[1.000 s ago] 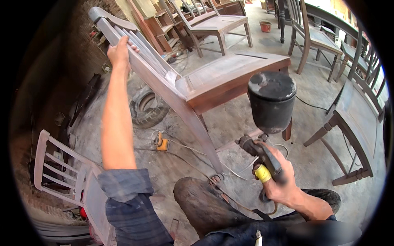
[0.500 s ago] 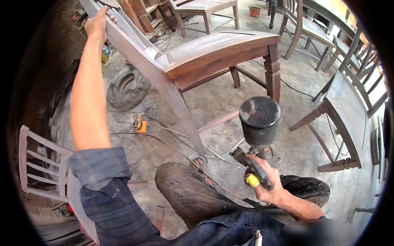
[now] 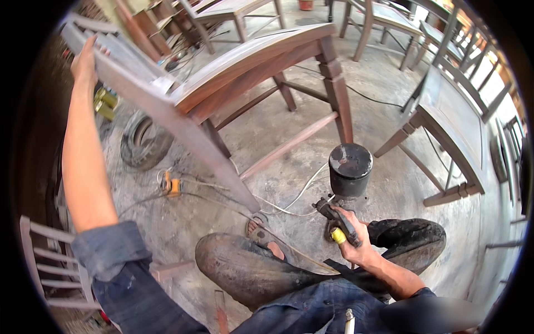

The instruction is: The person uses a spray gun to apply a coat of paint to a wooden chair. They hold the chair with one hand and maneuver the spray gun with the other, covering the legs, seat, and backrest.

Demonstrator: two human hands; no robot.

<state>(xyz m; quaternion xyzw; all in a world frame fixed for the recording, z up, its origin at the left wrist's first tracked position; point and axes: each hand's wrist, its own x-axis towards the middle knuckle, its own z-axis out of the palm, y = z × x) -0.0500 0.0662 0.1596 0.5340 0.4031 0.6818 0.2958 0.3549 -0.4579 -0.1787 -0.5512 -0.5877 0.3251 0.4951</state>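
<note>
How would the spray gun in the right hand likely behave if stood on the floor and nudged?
The spray gun would probably tip readily, since its wide black cup is mounted above a much slimmer body. It should stay stiff, as its parts look hard. The cup's rounded side might let it roll once down.

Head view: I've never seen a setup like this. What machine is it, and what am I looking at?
There is no machine, just a person with bare hands. The camera sits on their head and looks down; its wide fisheye lens bends straight edges. The left hand grips the backrest of a tilted wooden chair. The right hand holds what looks like a spray gun with a black cup on top. On the concrete floor lie a tire and an orange device; other chairs stand around.
</note>
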